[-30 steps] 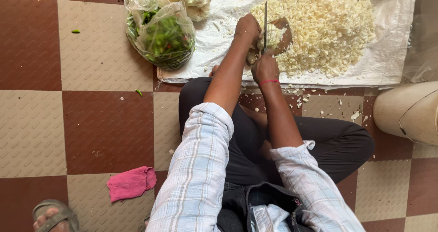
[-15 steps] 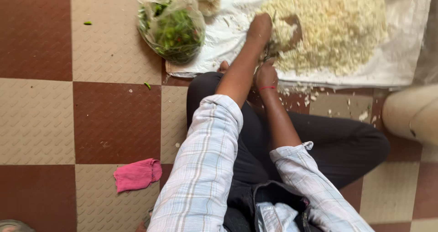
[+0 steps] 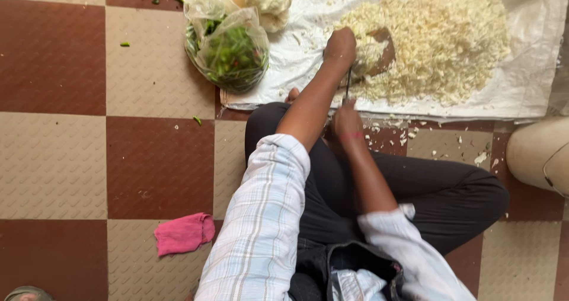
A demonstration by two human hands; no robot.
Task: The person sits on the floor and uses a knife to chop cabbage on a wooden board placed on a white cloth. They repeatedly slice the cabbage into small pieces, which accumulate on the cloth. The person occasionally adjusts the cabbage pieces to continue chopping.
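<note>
- Head view: left hand pressed down, fingers closed over a pale chunk of cabbage on the brown round wooden board.
- Right hand clamped on the thin dark knife, blade upright just beside the left hand.
- Heap of shredded pale cabbage spread on the white woven plastic sheet.
- Clear plastic bag of green chillies at the sheet's left corner; pink cloth on the checked tile floor.

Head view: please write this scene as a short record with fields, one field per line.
Left hand: presses on cabbage at the wooden board
Right hand: grips a knife, blade pointing up toward the board
Shredded cabbage pile: lies on the white sheet, right of the board
Clear bag of green vegetables: on the sheet's left edge
Pink cloth: on the checkered floor, left of the person
</note>
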